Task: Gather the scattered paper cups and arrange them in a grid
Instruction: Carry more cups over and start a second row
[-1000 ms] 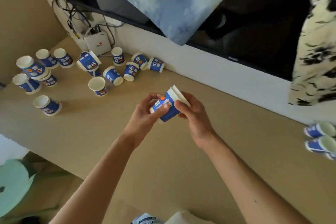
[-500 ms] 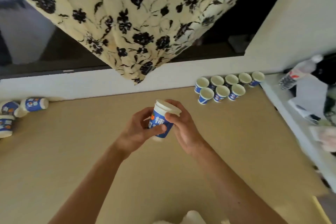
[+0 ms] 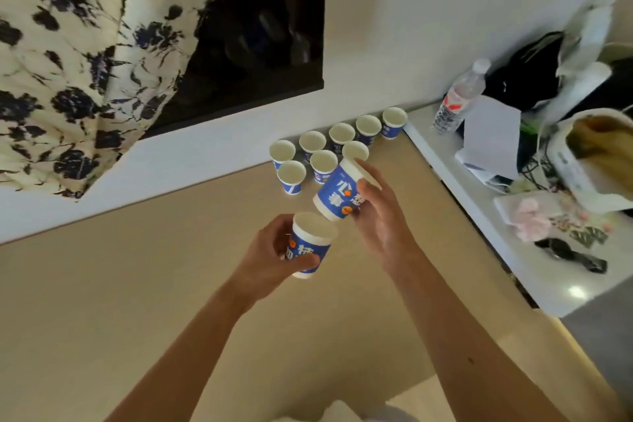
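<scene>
My left hand [image 3: 270, 259] grips a blue-and-white paper cup [image 3: 310, 245], held upright above the tan surface [image 3: 137, 284]. Just up and to the right, my right hand [image 3: 378, 216] holds a second blue-and-white cup [image 3: 337, 193], tilted with its mouth away from me. The two cups are apart. Beyond them, several upright cups [image 3: 311, 142] stand in two rows against the white wall base, the back row running right to the last cup [image 3: 394, 120]. The tilted cup partly hides one front-row cup [image 3: 354, 151].
A white counter [image 3: 534, 271] borders the tan surface on the right, carrying a water bottle [image 3: 459, 96], papers, a dark bag, cables and a black object [image 3: 570, 255]. A floral curtain [image 3: 78, 55] hangs at upper left beside a dark screen [image 3: 260, 27].
The view swung right, from the scattered cups to the arranged rows. The stack held in both hands has split: one cup stays in my left hand, the other moved up-right in my right.
</scene>
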